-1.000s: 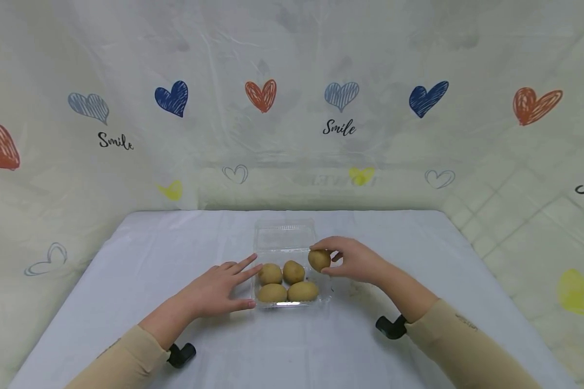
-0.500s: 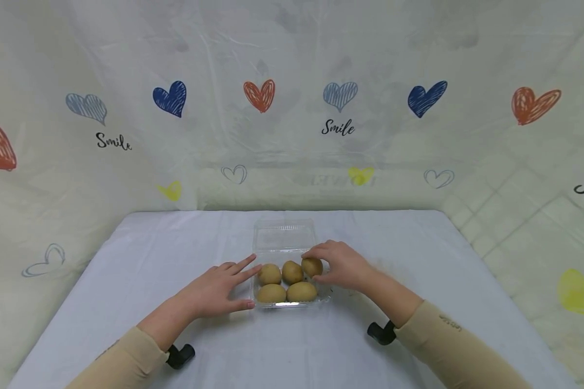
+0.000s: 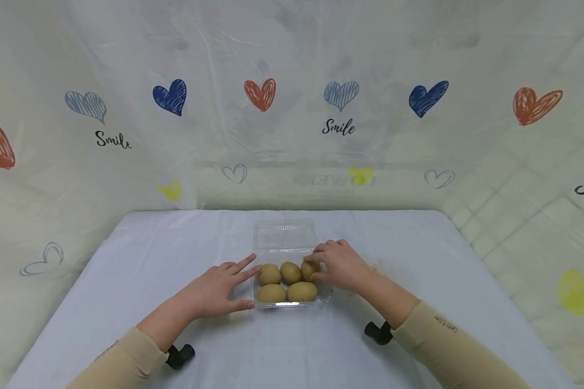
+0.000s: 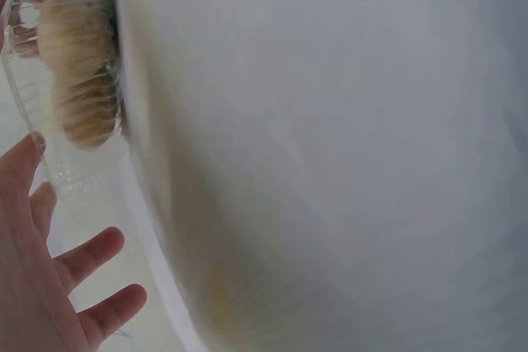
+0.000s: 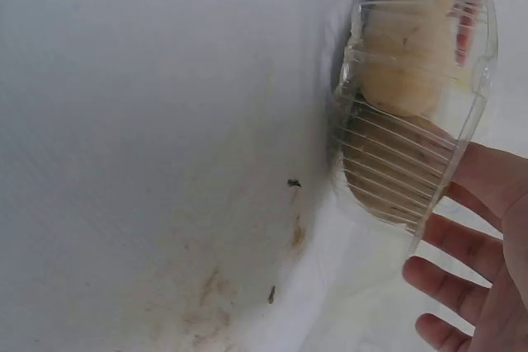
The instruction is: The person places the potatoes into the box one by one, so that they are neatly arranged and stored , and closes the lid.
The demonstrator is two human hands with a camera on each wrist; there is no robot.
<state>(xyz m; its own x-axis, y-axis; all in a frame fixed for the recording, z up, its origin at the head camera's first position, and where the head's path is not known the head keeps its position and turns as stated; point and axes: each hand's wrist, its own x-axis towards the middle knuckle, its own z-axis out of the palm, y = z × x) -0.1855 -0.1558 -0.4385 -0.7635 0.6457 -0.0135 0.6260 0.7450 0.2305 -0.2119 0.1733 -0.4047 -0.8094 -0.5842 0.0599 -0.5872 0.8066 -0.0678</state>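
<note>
A clear plastic clamshell box (image 3: 292,304) stands mid-table with several potatoes inside. Two of them, a front-left potato (image 3: 271,294) and a front-right potato (image 3: 302,292), lie nearest me; three sit in the row behind. My right hand (image 3: 339,266) reaches over the box's right side, thumb and fingers around the back-right potato (image 3: 310,269). Through the ribbed wall in the right wrist view, that potato (image 5: 388,158) shows low in the box. My left hand (image 3: 217,289) has its fingers spread, fingertips right at the box's left rim.
The clear lid (image 3: 284,236) is folded back behind the box. A white cloth covers the table (image 3: 292,356). Brown dirt smears and small dark crumbs (image 5: 294,183) mark the cloth to the right. A heart-printed curtain (image 3: 292,146) hangs behind the table.
My right hand has moved left and down with its potato, from above the box's right edge into the back-right corner. The left hand has stayed at the left rim.
</note>
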